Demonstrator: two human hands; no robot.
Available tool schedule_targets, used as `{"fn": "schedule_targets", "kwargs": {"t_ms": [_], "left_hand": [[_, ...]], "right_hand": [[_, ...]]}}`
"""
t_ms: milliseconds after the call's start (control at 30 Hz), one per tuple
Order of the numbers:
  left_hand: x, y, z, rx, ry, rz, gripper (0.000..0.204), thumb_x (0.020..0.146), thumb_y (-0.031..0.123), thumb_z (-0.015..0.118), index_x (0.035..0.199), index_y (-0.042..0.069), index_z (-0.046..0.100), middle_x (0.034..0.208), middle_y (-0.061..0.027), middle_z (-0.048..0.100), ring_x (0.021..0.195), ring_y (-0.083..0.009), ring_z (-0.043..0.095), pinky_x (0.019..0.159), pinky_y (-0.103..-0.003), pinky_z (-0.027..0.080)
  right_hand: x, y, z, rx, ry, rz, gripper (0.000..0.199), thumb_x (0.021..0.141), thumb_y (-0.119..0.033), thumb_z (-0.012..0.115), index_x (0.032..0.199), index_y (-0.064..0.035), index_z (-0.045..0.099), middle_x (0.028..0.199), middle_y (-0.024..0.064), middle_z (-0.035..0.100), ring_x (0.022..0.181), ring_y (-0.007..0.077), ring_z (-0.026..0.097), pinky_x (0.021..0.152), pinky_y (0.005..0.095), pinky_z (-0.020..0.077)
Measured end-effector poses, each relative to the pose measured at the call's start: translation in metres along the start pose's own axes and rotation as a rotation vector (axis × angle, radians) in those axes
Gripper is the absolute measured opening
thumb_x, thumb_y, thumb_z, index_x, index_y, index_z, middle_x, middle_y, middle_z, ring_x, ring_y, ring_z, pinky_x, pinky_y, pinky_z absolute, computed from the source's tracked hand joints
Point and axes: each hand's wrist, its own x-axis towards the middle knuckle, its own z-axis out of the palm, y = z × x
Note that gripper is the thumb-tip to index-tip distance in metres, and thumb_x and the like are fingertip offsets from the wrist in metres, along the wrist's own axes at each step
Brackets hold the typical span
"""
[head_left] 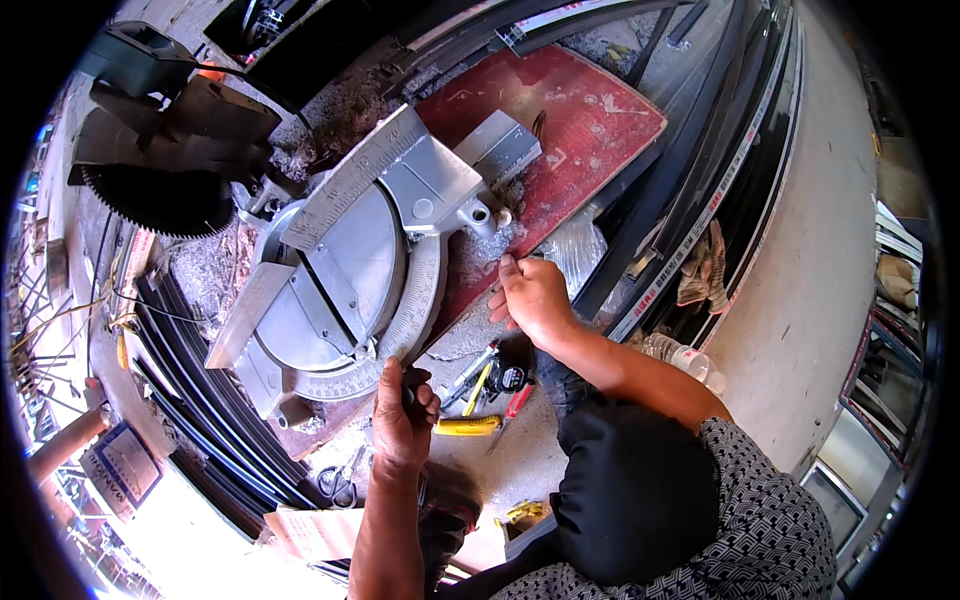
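Note:
A silver mitre saw base (345, 275) with a round turntable and a curved degree scale stands in front of me. My left hand (403, 415) is closed around the dark handle (413, 380) at the front of the turntable, thumb upward. To the right of the scale, over the edge of a worn red board (580, 110), hovers my right hand (535, 300). Its thumb presses against curled fingers; whatever they may hold is hidden. The toothed blade (155, 205) and dark motor head are tilted away at the back left. A grey rectangular metal piece (500, 148) rests behind the fence.
Between my arms lie a tape measure (513, 378), a yellow cutter knife (467, 427) and a red-handled tool (519, 402). Scissors (340, 485) are farther left. Long dark profiles (215, 400) run along the left, others (690, 200) along the right, with a work glove (705, 270).

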Motion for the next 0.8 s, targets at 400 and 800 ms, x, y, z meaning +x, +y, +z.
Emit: {"fn": "schedule_targets", "kwargs": {"t_ms": [400,800], "left_hand": [[-0.029,0.058,0.026,-0.027,0.009,-0.059,0.070,0.099,0.069,0.052,0.098,0.000,0.063,0.060,0.0043,0.046,0.050,-0.0084,0.044,0.043,-0.020,0.032],[-0.024,0.061,0.019,-0.091,-0.023,-0.115,0.069,0.101,0.067,0.048,0.097,0.000,0.063,0.059,0.0041,0.043,0.049,-0.0080,0.043,0.041,-0.020,0.030]], "right_hand": [[-0.010,-0.021,-0.023,-0.286,-0.107,-0.597,0.036,0.108,-0.023,0.050,0.081,-0.0002,0.060,0.066,0.0185,0.067,0.059,0.0321,0.070,0.054,0.0401,0.0544],[0.084,-0.028,-0.111,-1.563,-0.109,-0.359,0.068,0.106,-0.051,0.036,0.161,-0.0102,0.034,0.170,0.0163,0.025,0.158,0.0327,0.020,0.128,0.0486,0.0115]]}}
